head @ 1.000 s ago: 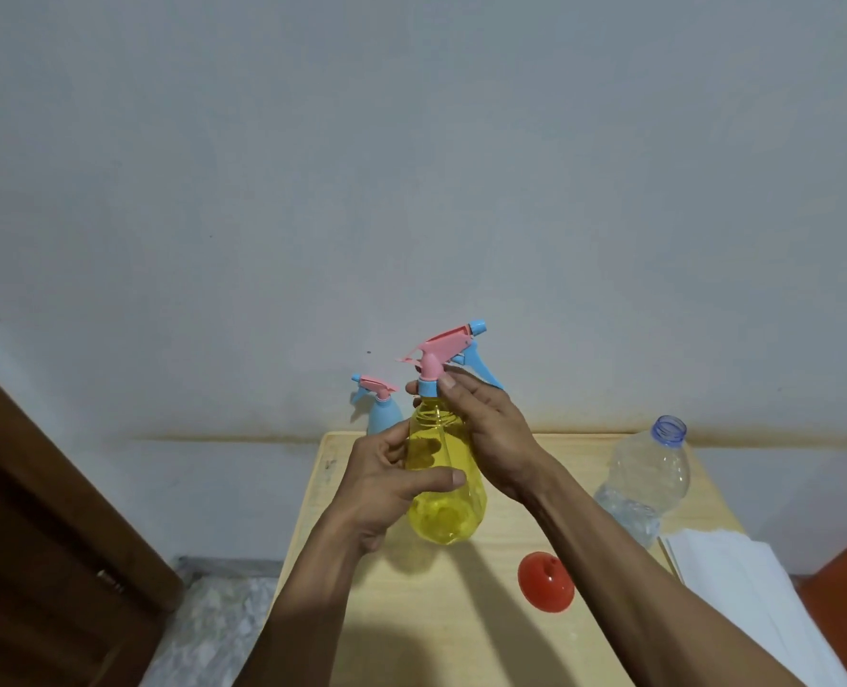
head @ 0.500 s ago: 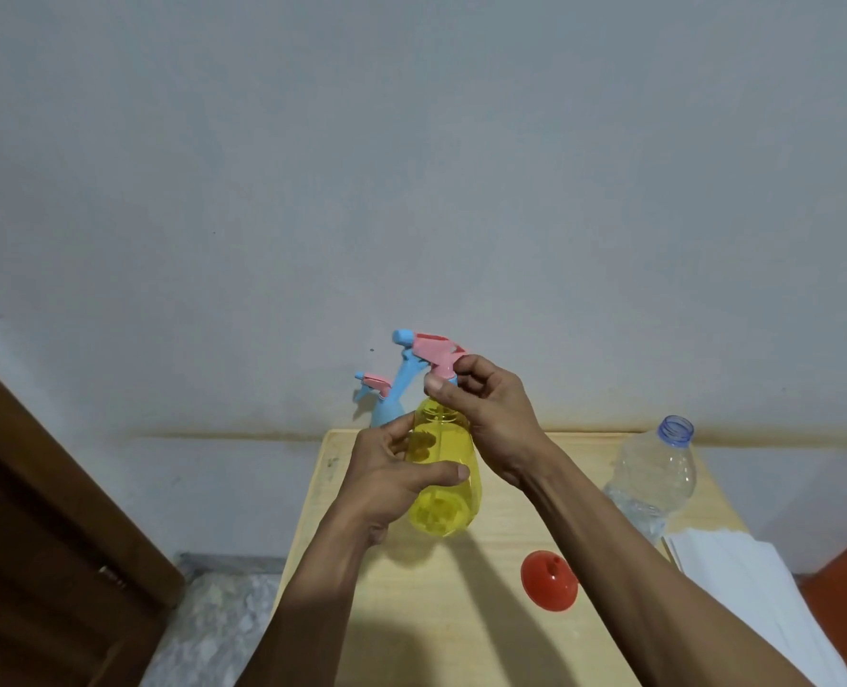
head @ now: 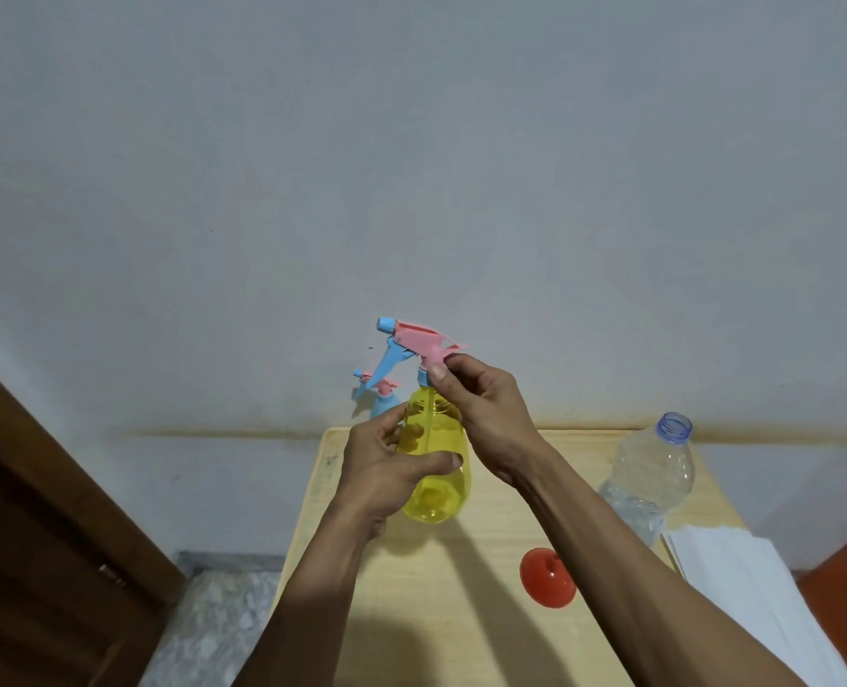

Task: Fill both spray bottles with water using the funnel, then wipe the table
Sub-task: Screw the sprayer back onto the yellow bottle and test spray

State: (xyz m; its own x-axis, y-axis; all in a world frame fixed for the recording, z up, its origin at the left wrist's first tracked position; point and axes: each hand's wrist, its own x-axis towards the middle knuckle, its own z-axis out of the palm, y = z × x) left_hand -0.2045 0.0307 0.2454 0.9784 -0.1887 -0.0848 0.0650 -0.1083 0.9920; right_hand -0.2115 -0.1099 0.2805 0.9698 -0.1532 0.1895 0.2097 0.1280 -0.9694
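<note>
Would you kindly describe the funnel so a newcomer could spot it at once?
On the wooden table, look at the near right part, in front of the clear water bottle. The funnel lies there beside the white cloth, the only red thing, round and small.

A plain grey wall (head: 411, 166) is filling the far view, a yellowish stain line (head: 223, 432) running along it. Dark wooden furniture (head: 39, 538) is standing left, speckled floor (head: 213, 627) showing beside the pale wooden tabletop (head: 461, 612).
</note>
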